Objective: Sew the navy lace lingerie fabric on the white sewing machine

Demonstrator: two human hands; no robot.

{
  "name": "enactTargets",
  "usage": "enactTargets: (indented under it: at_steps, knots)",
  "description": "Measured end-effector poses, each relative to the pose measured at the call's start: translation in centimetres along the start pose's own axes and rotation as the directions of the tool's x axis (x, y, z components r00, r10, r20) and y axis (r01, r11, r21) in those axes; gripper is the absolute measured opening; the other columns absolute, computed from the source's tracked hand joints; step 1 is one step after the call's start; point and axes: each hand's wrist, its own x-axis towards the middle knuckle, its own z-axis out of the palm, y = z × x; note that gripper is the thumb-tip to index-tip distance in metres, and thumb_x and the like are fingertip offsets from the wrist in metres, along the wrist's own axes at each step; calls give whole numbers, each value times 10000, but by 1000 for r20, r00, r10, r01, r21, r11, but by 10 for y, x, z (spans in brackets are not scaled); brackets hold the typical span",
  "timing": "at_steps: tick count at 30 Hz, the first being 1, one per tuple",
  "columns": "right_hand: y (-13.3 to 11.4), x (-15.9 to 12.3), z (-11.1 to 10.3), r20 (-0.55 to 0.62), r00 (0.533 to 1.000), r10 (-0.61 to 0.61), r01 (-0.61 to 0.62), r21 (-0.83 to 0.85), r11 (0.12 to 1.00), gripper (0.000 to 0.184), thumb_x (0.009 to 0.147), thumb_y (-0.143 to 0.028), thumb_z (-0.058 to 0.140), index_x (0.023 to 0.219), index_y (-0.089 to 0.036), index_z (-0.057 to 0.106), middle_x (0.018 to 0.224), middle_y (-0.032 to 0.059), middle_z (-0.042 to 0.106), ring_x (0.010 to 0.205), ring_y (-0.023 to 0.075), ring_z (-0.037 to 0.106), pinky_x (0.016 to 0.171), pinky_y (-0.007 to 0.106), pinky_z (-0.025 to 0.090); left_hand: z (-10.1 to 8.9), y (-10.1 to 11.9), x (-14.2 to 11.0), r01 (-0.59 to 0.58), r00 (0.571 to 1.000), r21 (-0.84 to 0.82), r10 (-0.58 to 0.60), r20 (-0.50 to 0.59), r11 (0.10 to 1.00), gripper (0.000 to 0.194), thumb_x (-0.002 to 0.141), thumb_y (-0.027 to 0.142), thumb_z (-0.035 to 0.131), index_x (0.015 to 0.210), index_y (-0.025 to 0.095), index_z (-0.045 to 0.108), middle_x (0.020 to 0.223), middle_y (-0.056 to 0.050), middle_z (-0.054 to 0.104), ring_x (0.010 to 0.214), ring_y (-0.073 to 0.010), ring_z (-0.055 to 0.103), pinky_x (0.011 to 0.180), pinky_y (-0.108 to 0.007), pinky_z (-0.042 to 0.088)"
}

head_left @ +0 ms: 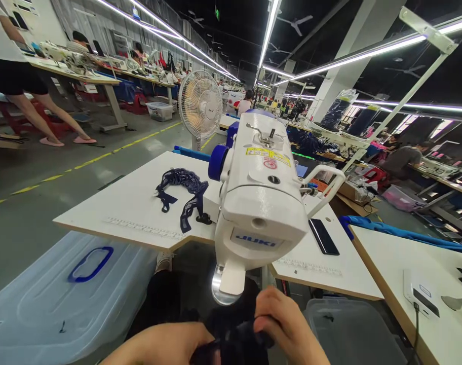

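Observation:
In front of me stands a white sewing machine [265, 208] with a blue handwheel and a lit lamp under its head. Low in the picture, below that head, my left hand [170, 342] and my right hand [280, 319] hold a piece of dark fabric [234, 344] between them. The right fingers are curled tight around its edge. Part of the left hand is hidden by the cloth, and its fingers look closed on it. A bundle of dark navy strips [185, 185] lies on the white sewing table [136, 203], left of the machine.
A lidded clear bin [98, 289] stands at lower left, another clear bin [352, 329] at lower right. On the table's right side lies a black phone [324, 236]. A white power bank [421, 294] rests on the adjoining table. Behind is a fan [201, 104]; other people work at machines.

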Motion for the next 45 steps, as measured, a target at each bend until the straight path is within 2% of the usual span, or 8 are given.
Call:
enactTargets:
  at_steps: [5,10,15,21,25,30,34,45]
  knots:
    - [-6,-19,-2,110,959,261,-272,90,958,186,864,-452,625,964,-300,666,914,8,673,835,198,597,693,244,415,0,-15,7,-200,978,-506,204,-49,839,438,619,553,740,779,156,645,665,4,566,575,-112,498,537,-206,395]
    - [-8,-10,18,208,935,286,-347,375,860,427,914,-601,433,899,-215,616,776,10,539,681,135,452,593,233,331,0,-10,3,-175,983,-528,119,-139,831,734,670,851,441,751,133,569,679,-34,565,600,-131,492,582,-229,380]
    - [-3,3,23,274,931,240,-356,552,754,424,765,-555,696,890,-194,510,725,-38,443,633,96,358,580,226,262,-3,-7,-8,-140,973,-383,56,-222,913,618,623,766,619,693,162,508,616,51,425,579,-81,341,540,-188,290]
    - [-9,10,9,143,963,228,-268,439,857,235,809,-374,682,929,-206,571,777,-31,471,702,114,398,620,232,291,-9,-12,-15,-9,971,-409,-90,-223,913,496,565,566,769,758,187,514,667,24,606,575,-119,485,521,-206,343]
    - [-6,30,15,-101,967,234,-208,219,953,78,844,-265,611,850,-207,559,791,-22,542,738,132,489,649,237,341,-24,5,-12,-67,872,-237,-58,-485,969,525,786,674,482,612,182,424,577,25,495,509,-105,420,523,-229,318]
    - [8,47,22,-284,941,183,-157,112,981,107,875,-292,562,877,-186,553,843,12,595,803,161,553,722,263,403,-38,23,-9,-12,715,-28,-12,-699,1000,412,820,594,513,763,186,531,705,17,561,698,-161,524,661,-245,371]
    - [19,48,23,-282,942,180,-142,149,979,136,870,-307,561,910,-178,563,861,23,601,821,170,561,757,282,430,-39,26,-5,-158,687,-56,69,-724,986,429,841,524,512,1147,229,568,1240,-42,608,1206,-232,504,1006,-272,359]
    - [22,53,25,-305,928,214,-163,184,969,156,840,-303,577,919,-170,560,867,45,626,827,192,579,764,311,443,-33,41,16,10,584,2,-4,-812,1000,330,821,418,512,1014,161,588,1057,-73,676,1023,-263,595,855,-326,428]
